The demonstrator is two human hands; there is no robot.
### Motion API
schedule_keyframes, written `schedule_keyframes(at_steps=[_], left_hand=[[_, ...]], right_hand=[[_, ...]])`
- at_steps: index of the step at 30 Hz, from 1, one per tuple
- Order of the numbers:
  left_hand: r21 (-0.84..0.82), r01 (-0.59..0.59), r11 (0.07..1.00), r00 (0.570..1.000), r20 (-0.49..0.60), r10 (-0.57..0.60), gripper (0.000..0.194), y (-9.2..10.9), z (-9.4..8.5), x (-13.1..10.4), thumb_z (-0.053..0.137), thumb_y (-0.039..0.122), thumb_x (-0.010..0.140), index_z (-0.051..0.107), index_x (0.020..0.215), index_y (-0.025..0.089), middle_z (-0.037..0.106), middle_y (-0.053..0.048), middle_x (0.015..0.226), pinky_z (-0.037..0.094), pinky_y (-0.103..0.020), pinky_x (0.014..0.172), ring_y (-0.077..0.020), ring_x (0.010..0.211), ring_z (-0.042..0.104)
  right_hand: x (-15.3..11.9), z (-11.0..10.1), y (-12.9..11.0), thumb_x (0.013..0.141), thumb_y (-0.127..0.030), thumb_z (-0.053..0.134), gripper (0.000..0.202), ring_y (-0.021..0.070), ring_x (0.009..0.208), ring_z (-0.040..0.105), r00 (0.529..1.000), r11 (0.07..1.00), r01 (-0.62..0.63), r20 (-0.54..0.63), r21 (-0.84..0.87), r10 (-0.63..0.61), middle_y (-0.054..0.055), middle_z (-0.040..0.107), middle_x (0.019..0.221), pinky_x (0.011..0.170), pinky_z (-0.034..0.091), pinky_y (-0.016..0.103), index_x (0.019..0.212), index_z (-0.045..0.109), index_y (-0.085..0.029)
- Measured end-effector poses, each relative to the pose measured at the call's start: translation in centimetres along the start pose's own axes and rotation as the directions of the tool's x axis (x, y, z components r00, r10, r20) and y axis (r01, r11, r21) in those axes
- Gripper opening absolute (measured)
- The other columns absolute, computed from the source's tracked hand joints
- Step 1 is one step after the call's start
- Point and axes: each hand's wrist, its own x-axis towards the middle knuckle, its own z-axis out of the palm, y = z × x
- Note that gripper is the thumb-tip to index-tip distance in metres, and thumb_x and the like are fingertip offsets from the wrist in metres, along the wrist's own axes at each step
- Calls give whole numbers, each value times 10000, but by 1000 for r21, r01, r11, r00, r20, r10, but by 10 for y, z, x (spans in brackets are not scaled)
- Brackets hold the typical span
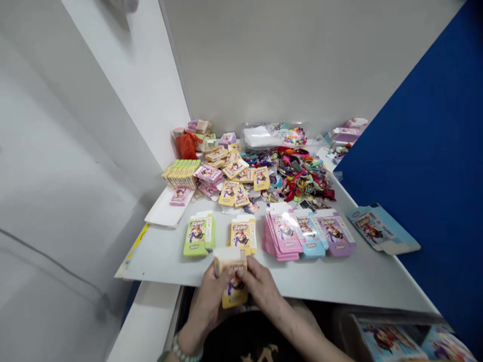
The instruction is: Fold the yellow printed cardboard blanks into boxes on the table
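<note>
Close to my body, at the table's front edge, I hold a small yellow card box point(234, 291) with a cartoon figure printed on it. Its pale top flaps point away from me. My left hand point(214, 287) grips its left side and my right hand point(260, 281) grips its right, thumbs meeting on the front face. Just beyond lies a stack of flat yellow boxes point(242, 232). Left of that is a stack of flat green boxes point(196, 234). To the right lie flat pink boxes point(285, 231), blue boxes point(310, 232) and purple boxes point(334, 232).
A heap of colourful hair ties point(294, 173) covers the back of the table point(158, 259). Filled yellow boxes point(234, 168) pile beside it, near a green-and-yellow row point(181, 173). A larger blue box point(381, 229) overhangs the right edge. A bin point(392, 334) stands lower right.
</note>
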Motion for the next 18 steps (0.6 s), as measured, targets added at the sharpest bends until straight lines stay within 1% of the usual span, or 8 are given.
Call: schedule_keyframes(at_steps=[2,4,7,9,11,13,15,18], left_hand=[[-27,-12,1000,1000,28,13,487,-1,2,-1,935,394,608,672,947,163,779,-70,915,589,-311,724,-219,787,733],[-39,-70,997,998,6,70,461,-5,3,0,922,337,630,674,978,162,772,-52,943,585,-285,749,-192,815,723],[-40,-173,984,983,-65,170,602,-14,2,1,890,314,681,624,1212,213,759,-18,950,581,-272,754,-175,832,714],[-2,-235,972,969,-78,234,652,-18,0,0,856,306,731,570,1314,248,753,-14,976,578,-276,768,-176,861,713],[32,-251,967,967,-44,253,627,-19,-2,-1,836,303,758,570,1324,254,749,-27,1021,574,-285,793,-184,905,709],[22,-205,978,979,18,205,582,-18,-5,-1,839,303,749,599,1276,247,746,-32,1019,570,-295,790,-187,894,704],[-5,-118,993,988,102,118,525,-15,-9,-2,853,287,726,621,1194,237,742,-28,988,559,-302,775,-180,853,691],[10,10,1000,975,221,-12,378,-11,-14,-4,862,265,703,624,991,208,716,-5,893,518,-274,718,-141,748,641]], right_hand=[[-1,-3,4,884,-447,606,253,209,768,643,995,997,-51,-79,60,56,35,701,825,704,524,321,933,630,-200],[-3,-5,7,865,-432,651,285,202,769,653,990,987,-54,-119,154,72,30,710,848,710,535,321,1042,613,-212],[-5,-7,8,852,-427,699,455,204,862,679,986,966,14,-167,259,30,48,733,997,781,556,344,1251,575,-246],[-5,-9,7,842,-424,719,483,205,920,681,986,959,41,-169,281,7,51,732,1066,823,559,356,1281,595,-265],[-4,-15,5,803,-407,761,464,202,915,677,991,953,14,-128,304,27,37,735,1030,825,562,357,1230,643,-270],[-2,-22,4,743,-372,810,443,194,859,673,995,936,-50,-67,348,78,16,732,937,782,565,344,1152,674,-267],[-2,-29,4,683,-330,849,403,178,777,660,991,911,-125,-1,392,136,-4,717,846,714,556,317,1045,688,-256],[-8,-38,4,634,-287,869,314,141,656,615,969,875,-247,108,417,222,-27,673,731,637,516,274,870,671,-224]])
